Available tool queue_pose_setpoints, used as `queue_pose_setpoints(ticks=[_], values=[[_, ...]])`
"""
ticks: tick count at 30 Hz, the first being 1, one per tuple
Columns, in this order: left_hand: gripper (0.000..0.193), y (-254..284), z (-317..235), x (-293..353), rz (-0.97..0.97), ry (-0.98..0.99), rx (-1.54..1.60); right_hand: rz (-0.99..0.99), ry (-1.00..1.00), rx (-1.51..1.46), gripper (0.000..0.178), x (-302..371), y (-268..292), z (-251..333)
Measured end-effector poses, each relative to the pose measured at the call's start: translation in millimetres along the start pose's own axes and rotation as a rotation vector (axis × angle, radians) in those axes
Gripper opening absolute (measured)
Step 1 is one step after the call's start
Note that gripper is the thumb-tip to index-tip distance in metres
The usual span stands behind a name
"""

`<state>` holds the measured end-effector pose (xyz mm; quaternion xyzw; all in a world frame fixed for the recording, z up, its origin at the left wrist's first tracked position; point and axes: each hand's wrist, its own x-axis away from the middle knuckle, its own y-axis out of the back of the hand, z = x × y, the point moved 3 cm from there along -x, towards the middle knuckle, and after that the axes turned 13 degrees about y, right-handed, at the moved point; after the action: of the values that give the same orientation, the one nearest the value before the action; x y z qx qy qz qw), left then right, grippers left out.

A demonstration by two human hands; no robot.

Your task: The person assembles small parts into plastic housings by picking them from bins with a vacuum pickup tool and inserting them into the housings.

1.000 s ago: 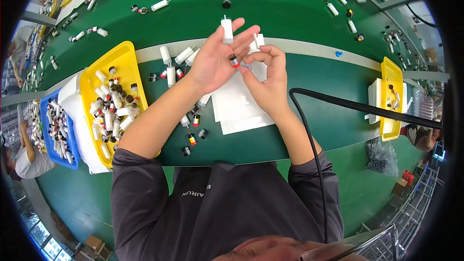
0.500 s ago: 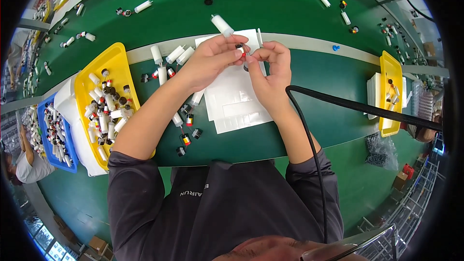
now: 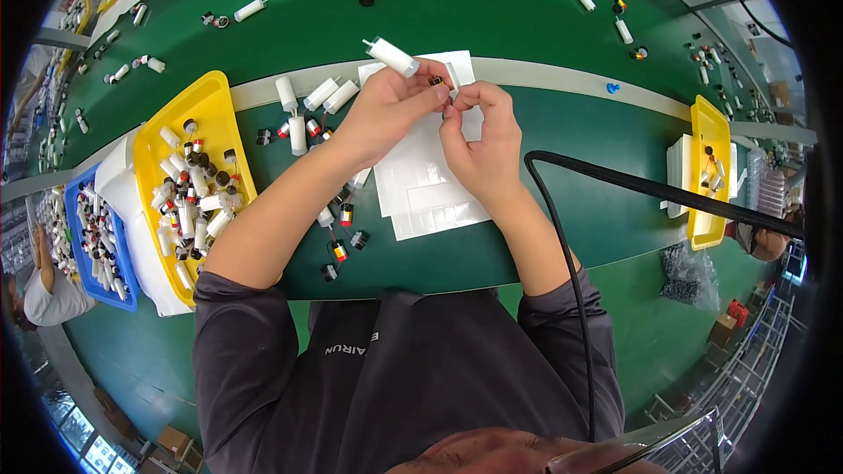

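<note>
My left hand (image 3: 391,114) is closed around a white cylinder-shaped part (image 3: 392,56), which sticks out tilted beyond the fingers with a thin pin at its far end. A small dark piece (image 3: 435,81) shows between its fingertips. My right hand (image 3: 483,136) is pinched at the left fingertips, close to a narrow pale strip (image 3: 453,76); what exactly it grips is too small to make out. White sheets (image 3: 430,171) lie on the green table under both hands. Beside my left forearm are several white cylinders (image 3: 321,93) and small black-and-red pieces (image 3: 347,213).
A yellow tray (image 3: 219,96) full of similar parts stands at the left, with a blue tray (image 3: 81,246) beyond it. Another yellow tray (image 3: 722,149) is at the right. A black cable (image 3: 650,186) crosses near my right forearm. A green surface (image 3: 492,9) with scattered parts lies beyond.
The white cylinder has shifted left and tilted flatter in my left hand. My right fingers have drawn together near the left fingertips, and the pale strip now shows there.
</note>
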<state>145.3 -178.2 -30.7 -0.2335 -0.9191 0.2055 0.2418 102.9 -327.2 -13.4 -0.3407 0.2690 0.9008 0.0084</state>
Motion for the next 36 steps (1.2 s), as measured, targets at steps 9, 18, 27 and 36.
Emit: queue_pose_setpoints(ticks=[9,18,27,36], values=[[0.032,10,1,-1,-0.040,0.043,-0.018,0.089,-0.715,-0.852,0.006,-13,18,-16],[0.034,4,1,0,0.074,0.036,-0.179,0.262,-0.840,-0.858,0.010,-20,24,-25],[0.037,-1,-6,2,0.105,0.042,-0.263,0.203,-0.818,-0.744,0.009,-19,27,-26],[0.036,4,-4,0,0.106,0.039,-0.158,0.045,-0.931,-1.143,0.014,-14,17,-26]])
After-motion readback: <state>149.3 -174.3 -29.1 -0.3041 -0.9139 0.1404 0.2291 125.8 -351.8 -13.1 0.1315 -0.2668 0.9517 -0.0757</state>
